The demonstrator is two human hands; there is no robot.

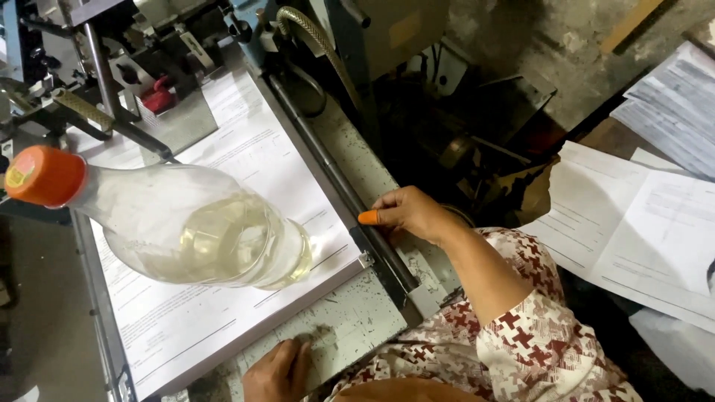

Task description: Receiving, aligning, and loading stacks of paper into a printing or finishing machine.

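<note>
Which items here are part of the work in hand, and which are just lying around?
In hand: right hand on the metal side rail; left hand on the machine bed; printed sheet stack.
Lying about: plastic bottle with orange cap, loose printed sheets at right.

Worn, paint-flecked metal counter [350,320], pale green, part of a machine. Directly on it: stack of printed sheets [253,186], white, squared against a dark rail [350,201] along its right edge. On the stack, a clear bottle [201,223] lying tilted, orange cap [45,175] toward the left, yellowish liquid inside. Left hand [279,372] resting flat on the bare counter at the near edge, just beside the stack's corner. Right hand [410,212] touching the rail, orange cover on one fingertip. Further right, well apart, a second surface carrying loose printed papers [640,223].
</note>
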